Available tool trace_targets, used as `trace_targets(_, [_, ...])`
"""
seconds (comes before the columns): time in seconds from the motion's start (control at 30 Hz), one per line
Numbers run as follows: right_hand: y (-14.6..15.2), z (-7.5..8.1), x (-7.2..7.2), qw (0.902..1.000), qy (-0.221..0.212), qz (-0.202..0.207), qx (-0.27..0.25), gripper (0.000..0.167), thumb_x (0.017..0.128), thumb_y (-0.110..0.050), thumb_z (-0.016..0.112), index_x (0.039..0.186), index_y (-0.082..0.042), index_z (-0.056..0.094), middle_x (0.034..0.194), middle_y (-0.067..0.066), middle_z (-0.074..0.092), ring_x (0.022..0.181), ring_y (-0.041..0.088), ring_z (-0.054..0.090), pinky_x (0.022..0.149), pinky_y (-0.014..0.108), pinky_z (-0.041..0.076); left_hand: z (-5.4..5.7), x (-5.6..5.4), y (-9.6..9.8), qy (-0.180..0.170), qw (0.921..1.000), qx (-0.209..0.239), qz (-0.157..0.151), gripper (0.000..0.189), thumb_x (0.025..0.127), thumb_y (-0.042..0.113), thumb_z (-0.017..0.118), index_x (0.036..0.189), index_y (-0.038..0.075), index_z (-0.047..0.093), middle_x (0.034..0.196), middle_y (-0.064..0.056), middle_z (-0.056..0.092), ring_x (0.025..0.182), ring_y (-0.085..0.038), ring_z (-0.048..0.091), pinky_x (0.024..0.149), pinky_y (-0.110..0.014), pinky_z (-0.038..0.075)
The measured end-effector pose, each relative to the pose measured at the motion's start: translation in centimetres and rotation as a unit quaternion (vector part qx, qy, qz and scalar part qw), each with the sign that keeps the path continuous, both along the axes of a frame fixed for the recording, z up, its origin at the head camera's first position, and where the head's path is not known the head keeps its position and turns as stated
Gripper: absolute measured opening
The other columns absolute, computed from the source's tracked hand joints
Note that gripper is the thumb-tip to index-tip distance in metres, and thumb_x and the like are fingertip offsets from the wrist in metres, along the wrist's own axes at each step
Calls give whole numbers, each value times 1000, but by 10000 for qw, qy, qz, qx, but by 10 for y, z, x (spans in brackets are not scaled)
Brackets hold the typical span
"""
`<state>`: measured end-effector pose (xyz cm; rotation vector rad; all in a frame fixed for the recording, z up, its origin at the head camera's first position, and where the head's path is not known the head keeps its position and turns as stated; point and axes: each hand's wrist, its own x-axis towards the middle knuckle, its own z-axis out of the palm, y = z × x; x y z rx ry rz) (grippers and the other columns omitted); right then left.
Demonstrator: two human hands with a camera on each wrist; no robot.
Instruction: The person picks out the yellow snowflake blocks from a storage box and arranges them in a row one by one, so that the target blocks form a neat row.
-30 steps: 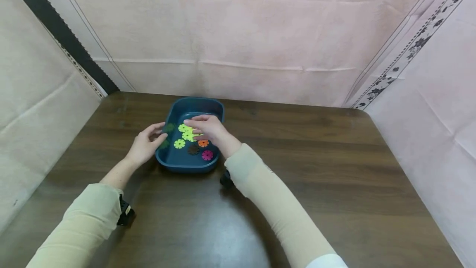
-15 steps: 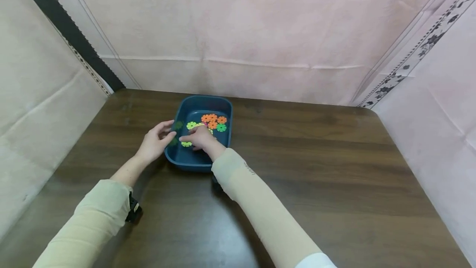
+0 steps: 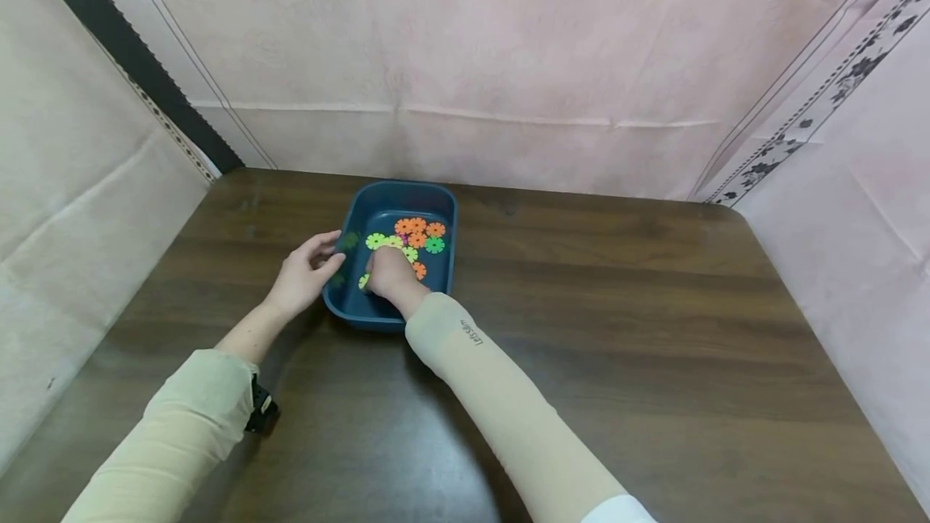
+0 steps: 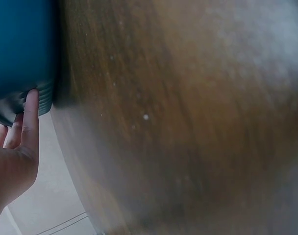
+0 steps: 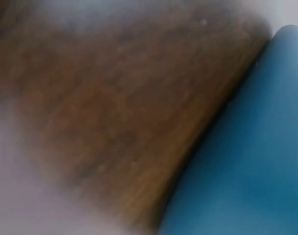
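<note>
Several flower-shaped plastic discs lie in a blue rectangular tray. Orange discs and a green disc are toward its far right, with yellow-green discs near the middle. The left hand is at the tray's left side. In the left wrist view, the left hand's fingertips touch the outer wall of the tray. The right hand reaches down into the tray, over the front discs. Its fingertips, and anything between them, are hidden. In the right wrist view only the tray wall shows, without the hand.
The tray stands on a dark brown wooden table, near its far edge. Pale cloth hangs behind the table and along both sides. A black wrist device sits at the left cuff.
The right hand has moved left and down into the tray, uncovering the orange and green discs at the far right. The left hand stays by the tray's side. The head view has shifted slightly.
</note>
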<state>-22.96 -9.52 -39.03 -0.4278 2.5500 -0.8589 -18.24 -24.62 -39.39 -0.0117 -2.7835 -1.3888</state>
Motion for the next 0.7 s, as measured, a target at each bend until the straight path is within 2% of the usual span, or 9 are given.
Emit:
trace_targets(0.23, [1,2,2,9999,-84,-114,0,6,84,-14,69,83,-12,64,77,0,59,70,15,53,66,25,47,-1,0,0,60,10000,7,27,46,98,21,47,139,2,40,125,-27,55,109,-38,55,93,-51,46])
trace_targets(0.33, [1,3,3,9996,-44,-227,-173,2,84,-11,68,86,-10,67,82,-1,63,75,13,55,71,26,49,-1,0,0,51,10000,-2,56,46,98,22,47,140,2,39,125,-27,55,109,-38,55,93,-51,46])
trace_targets(0.47, [4,4,3,9975,-124,-390,-584,8,83,-5,68,89,-6,73,89,2,69,78,12,58,78,28,52,-1,1,-1,22,10000,-14,77,47,98,24,47,140,3,39,125,-26,55,109,-37,55,93,-51,46])
trace_targets(0.57, [7,6,2,9894,-611,-739,-1094,9,81,-2,70,89,-4,73,92,7,69,73,14,63,75,29,54,0,1,1,28,10000,-16,78,46,98,21,47,140,2,39,124,-27,55,109,-38,55,93,-51,46])
trace_targets(0.7, [11,9,-1,9662,-1325,-1271,-1807,11,80,0,70,90,-1,72,93,10,67,66,17,66,71,31,57,1,1,2,7,10000,-51,72,45,98,18,47,140,1,39,125,-27,55,109,-38,55,93,-51,46])
